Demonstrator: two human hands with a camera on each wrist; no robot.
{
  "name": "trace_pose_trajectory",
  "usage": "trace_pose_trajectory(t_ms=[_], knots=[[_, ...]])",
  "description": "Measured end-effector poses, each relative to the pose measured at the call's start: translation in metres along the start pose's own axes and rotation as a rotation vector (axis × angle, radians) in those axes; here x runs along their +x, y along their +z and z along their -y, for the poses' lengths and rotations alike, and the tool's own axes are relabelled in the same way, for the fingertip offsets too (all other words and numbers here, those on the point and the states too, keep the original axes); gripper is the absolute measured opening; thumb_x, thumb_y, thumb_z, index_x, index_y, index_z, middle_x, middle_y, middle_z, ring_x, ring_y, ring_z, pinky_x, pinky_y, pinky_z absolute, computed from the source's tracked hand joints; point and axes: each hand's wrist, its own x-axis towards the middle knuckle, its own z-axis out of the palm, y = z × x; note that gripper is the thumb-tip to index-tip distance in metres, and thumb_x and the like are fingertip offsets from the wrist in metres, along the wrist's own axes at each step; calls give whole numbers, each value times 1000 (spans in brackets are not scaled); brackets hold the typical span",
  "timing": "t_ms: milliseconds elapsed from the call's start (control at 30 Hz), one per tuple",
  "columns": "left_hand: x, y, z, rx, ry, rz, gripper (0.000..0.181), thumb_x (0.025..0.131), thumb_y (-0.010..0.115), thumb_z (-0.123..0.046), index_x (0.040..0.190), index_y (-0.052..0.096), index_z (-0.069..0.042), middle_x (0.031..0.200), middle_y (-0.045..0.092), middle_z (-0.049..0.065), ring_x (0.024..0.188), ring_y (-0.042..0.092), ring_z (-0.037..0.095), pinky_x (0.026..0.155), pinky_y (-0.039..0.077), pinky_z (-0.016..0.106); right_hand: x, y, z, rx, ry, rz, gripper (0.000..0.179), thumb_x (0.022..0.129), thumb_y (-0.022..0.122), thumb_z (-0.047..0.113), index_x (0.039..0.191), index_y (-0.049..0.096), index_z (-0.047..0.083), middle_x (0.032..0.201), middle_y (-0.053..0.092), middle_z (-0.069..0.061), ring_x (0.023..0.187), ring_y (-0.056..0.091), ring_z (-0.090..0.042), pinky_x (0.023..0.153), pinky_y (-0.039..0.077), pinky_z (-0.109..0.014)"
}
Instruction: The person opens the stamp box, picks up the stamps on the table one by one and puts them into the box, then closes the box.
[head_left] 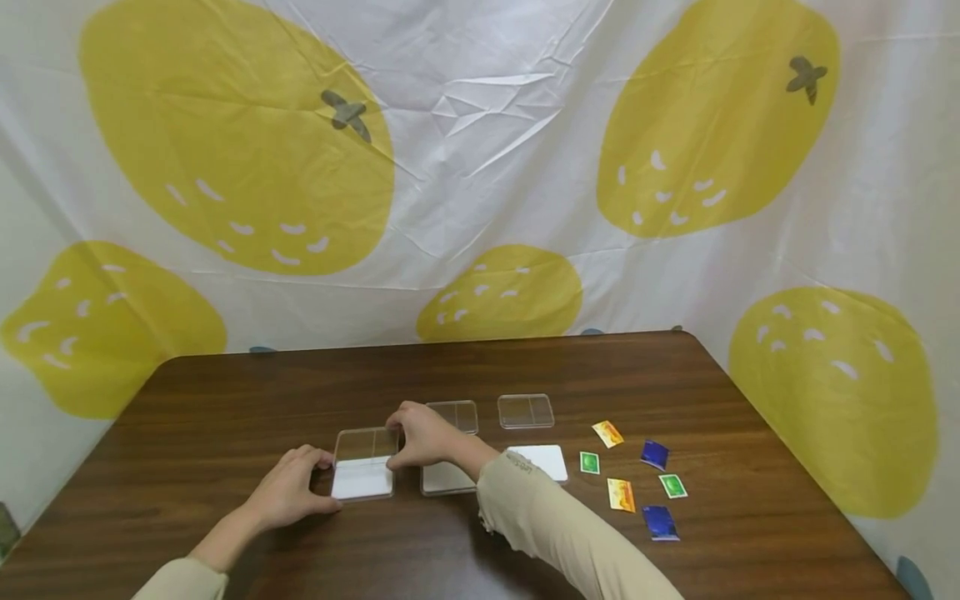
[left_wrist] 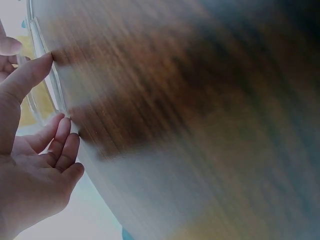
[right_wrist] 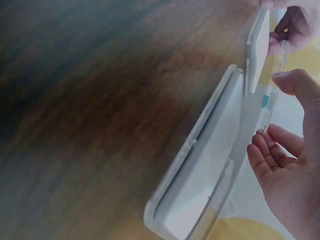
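Observation:
A shallow plastic box with a white bottom (head_left: pixel 362 482) lies on the table in front of me. Over its far part is a clear lid (head_left: pixel 356 445) with a line across it. My right hand (head_left: pixel 426 435) pinches the lid's right edge between thumb and fingertips; in the right wrist view the lid (right_wrist: pixel 270 107) stands tilted, its edge apart from the white box (right_wrist: pixel 258 50). At the box's left side, my left hand (head_left: pixel 288 487) holds it, thumb at the near corner and fingers farther up the edge. The left hand's fingertips (left_wrist: pixel 64 127) rest low by the tabletop.
Right of that box, a second white box (head_left: pixel 448 477) is partly hidden by my right arm, and a third (head_left: pixel 543 461) lies beyond. Two clear lids (head_left: pixel 525 411) lie behind them. Several small flat pieces, orange (head_left: pixel 621 495), green (head_left: pixel 672 486) and blue (head_left: pixel 660 523), are scattered at right.

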Motion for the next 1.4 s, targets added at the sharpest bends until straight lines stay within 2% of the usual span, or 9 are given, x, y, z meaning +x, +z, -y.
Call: trace_pose_trajectory(t_ms=[267,500,867,1400], knots=[[0,-2,1,-5,-2,9,56,58,83,-31,100,61,-1,90,55,3,90,50,23,77,42,41,11,8,-8,33,41,-10,49,63,76,27,104,65,2,93,58,-3,86,54,-10,77,42,-15],[0,-3,1,-2,-2,18,57,59,82,-31,101,61,-1,92,55,3,91,50,24,79,42,42,19,6,-15,66,70,-38,51,62,76,26,105,64,1,93,58,-4,85,53,-11,77,42,-17],[1,-1,1,-4,8,5,53,58,83,-28,98,61,-2,90,55,2,90,50,23,79,42,41,28,9,-20,6,62,-32,52,63,75,26,106,63,-1,94,57,-6,84,53,-13,78,42,-18],[0,-2,-1,-19,-5,13,53,58,83,-29,99,61,-2,91,55,3,91,50,24,79,42,42,33,9,-21,-50,81,19,53,69,74,25,112,61,-2,102,58,-9,95,54,-19,85,42,-23]])
